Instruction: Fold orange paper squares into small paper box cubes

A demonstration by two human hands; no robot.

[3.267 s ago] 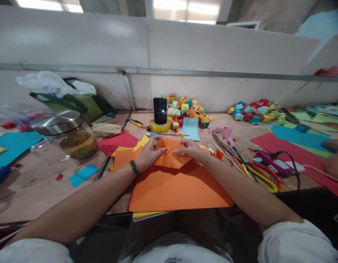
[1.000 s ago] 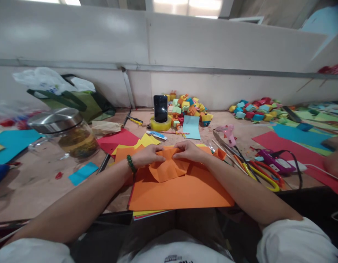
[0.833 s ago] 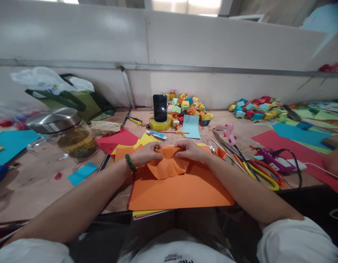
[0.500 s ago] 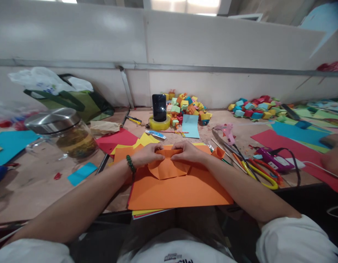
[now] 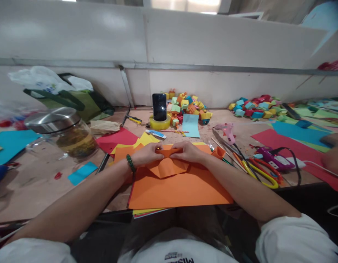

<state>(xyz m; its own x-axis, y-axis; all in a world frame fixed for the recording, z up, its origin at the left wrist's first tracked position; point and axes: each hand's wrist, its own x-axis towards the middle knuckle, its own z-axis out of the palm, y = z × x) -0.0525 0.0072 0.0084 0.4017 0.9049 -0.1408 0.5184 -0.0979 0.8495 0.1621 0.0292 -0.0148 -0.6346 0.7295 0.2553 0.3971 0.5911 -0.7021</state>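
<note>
Both hands, left hand [image 5: 146,155] and right hand [image 5: 187,152], pinch the folded orange paper [image 5: 169,164] at its far edge, pressing it flat on the orange sheet [image 5: 180,190], probably to keep the crease sharp.

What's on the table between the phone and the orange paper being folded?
In the head view, between the phone and the folded orange paper lie a yellow tape roll and a small blue-and-white tube.

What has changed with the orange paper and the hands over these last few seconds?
The folded orange paper has been flattened further: its raised top flap, seen about three seconds ago, is now pressed down into a narrow fold between the left hand and right hand, which have drawn closer together. Both hands kept their hold. The orange sheet beneath, phone and scissors stayed put.
</note>
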